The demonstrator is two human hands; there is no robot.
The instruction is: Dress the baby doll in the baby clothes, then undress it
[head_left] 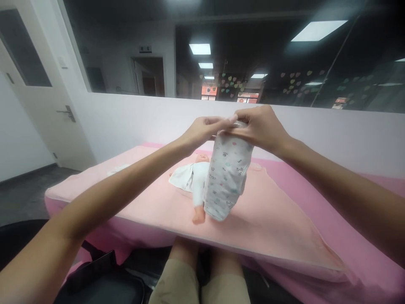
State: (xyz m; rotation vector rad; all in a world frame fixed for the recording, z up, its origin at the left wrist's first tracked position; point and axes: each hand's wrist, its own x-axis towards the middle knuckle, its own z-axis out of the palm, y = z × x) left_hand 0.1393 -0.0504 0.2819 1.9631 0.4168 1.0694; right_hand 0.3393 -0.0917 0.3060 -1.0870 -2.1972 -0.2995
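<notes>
Left hand [204,128], right hand [265,126] | pinching printed cloth [228,175] | tiny marks, possibly lettering, illegible

Legible text: none. Small sign [145,49] above the doorway [153,78] seen in the window [272,50]: characters too small to read. Cloth [228,175]: scattered small printed marks, not resolvable as letters or numbers.

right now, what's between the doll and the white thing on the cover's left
In the head view, the left forearm crosses between the doll and the white thing, above the pink cover; what it hides can't be seen.
</notes>
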